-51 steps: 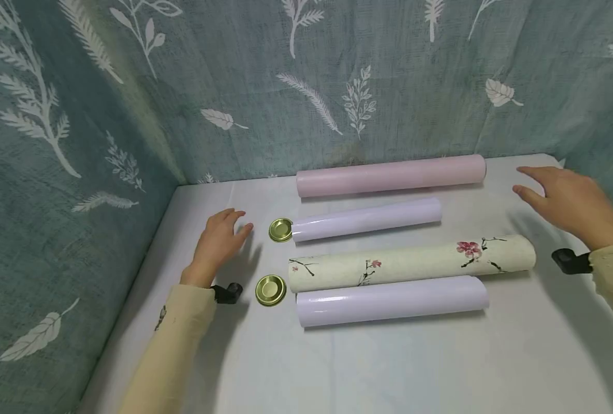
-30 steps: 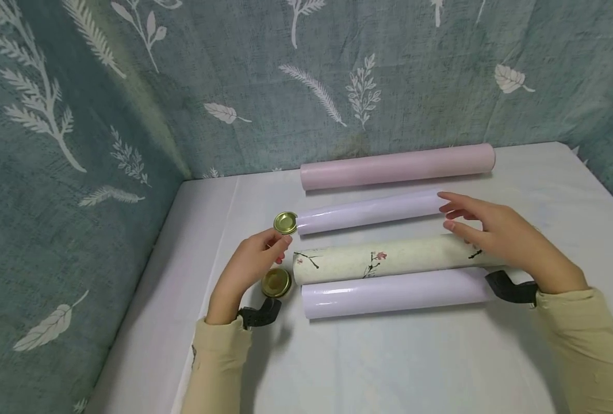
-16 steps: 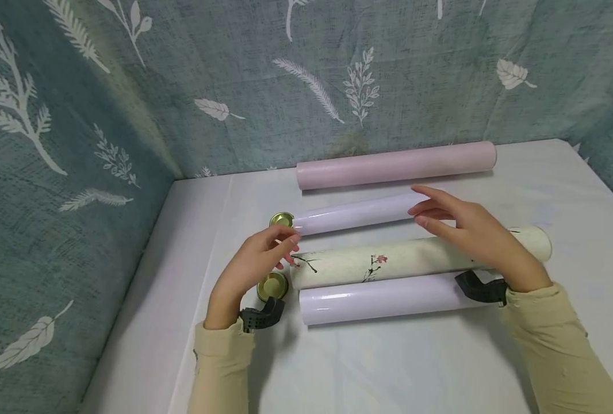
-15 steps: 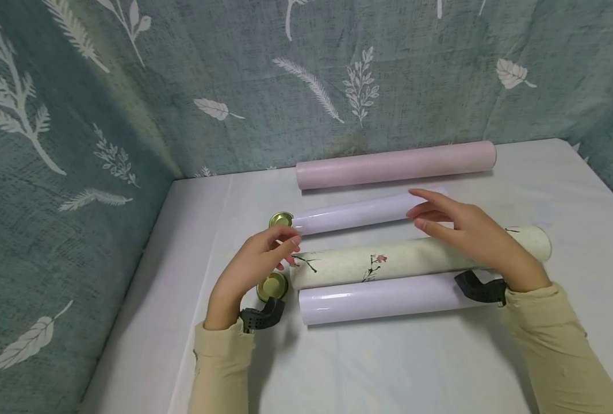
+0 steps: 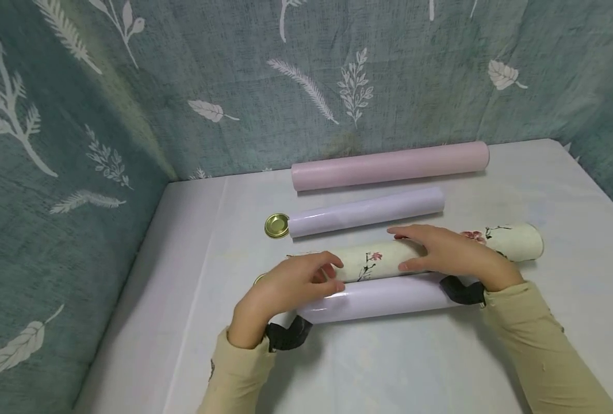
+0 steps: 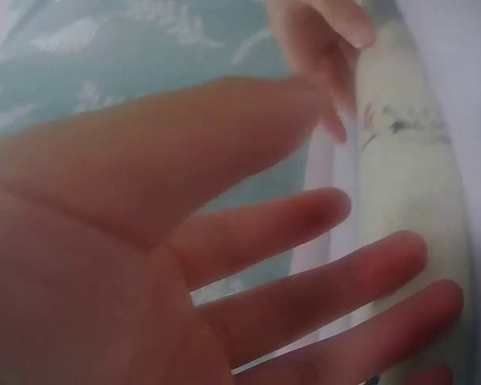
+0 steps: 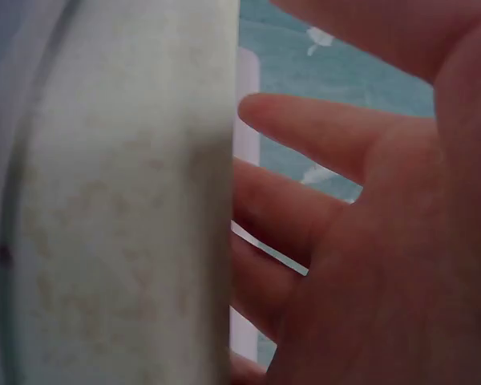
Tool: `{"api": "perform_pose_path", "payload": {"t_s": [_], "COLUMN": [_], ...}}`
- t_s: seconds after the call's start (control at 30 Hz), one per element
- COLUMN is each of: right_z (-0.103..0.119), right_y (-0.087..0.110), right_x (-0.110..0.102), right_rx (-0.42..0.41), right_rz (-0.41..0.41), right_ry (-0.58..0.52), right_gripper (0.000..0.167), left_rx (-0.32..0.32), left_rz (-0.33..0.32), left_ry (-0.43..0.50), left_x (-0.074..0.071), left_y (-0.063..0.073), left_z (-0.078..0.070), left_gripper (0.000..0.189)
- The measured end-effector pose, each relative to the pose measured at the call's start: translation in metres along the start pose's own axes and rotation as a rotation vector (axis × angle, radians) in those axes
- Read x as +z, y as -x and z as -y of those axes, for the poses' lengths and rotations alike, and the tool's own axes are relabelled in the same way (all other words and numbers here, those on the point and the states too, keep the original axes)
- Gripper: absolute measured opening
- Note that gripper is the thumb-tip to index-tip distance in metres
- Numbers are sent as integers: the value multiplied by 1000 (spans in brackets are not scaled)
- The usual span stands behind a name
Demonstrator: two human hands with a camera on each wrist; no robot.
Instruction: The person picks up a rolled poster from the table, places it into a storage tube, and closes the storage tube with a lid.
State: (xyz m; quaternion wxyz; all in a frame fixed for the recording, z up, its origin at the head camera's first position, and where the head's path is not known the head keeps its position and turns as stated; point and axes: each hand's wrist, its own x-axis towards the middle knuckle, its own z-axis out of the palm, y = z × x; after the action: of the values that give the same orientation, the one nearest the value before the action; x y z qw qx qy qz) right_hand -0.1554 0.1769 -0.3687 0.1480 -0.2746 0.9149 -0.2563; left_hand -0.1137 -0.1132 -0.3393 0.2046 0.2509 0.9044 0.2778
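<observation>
A cream wallpaper roll with red blossoms and dark twigs (image 5: pixel 371 263) lies crosswise on the table. Over its left end is my left hand (image 5: pixel 293 283), palm down, fingers spread and slightly bent; the left wrist view shows the fingers (image 6: pixel 321 289) overlapping the roll. My right hand (image 5: pixel 443 251) straddles the right half, its thumb on the near side and forefinger at the far side. In the right wrist view, its fingers (image 7: pixel 305 136) reach to the roll's edge, loosely bent. Just in front lies a glossy white roll (image 5: pixel 384 299), partly covered by my left hand.
Behind lie a shorter glossy white roll (image 5: pixel 366 213) and a pink roll (image 5: pixel 389 167) near the curtain (image 5: pixel 208 63). A gold lid (image 5: pixel 276 226) sits by the short roll's left end. Another gold lid (image 5: pixel 259 278) is mostly hidden behind my left hand.
My right hand has come in from the far right and down to the floral roll. The left hand has moved right, from beside the lids to over the roll's left end. The rolls stay put.
</observation>
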Motion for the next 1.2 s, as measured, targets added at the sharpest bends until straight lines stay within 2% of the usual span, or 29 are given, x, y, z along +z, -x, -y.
{"api": "perform_pose_path", "payload": {"t_s": [0.2,0.37,0.5,0.63,0.8,0.87,1.07,1.2], "right_z": [-3,-6,-10,-16,-24,-26,-28,-30], "right_y": [-2,1,0,1,3,3,6,8], "right_x": [1,-2,-3,-7,-11,-13,-16,-16], "right_rx": [-4,2,32,79,102,101,82,73], "right_rz": [-2,-18,-14,-17,-33,-44,-62,-66], "right_ry": [169,192,173,159,157,152,136,133], "right_gripper": [68,64,66,67,67,67,66,66], "left_rx": [31,36,-5,-66,-124,-123,-70,-103], "left_rz": [18,8,-6,-19,-23,-13,48,65], "left_ry": [-216,-393,-450,-417,-360,-326,-137,-123], "left_x": [15,28,33,33,28,24,12,8], "left_y": [-4,-5,-8,-11,-12,-12,-9,-7], "left_z": [-18,-26,-22,-14,-1,6,24,32], "left_gripper": [41,49,45,39,48,53,61,58]}}
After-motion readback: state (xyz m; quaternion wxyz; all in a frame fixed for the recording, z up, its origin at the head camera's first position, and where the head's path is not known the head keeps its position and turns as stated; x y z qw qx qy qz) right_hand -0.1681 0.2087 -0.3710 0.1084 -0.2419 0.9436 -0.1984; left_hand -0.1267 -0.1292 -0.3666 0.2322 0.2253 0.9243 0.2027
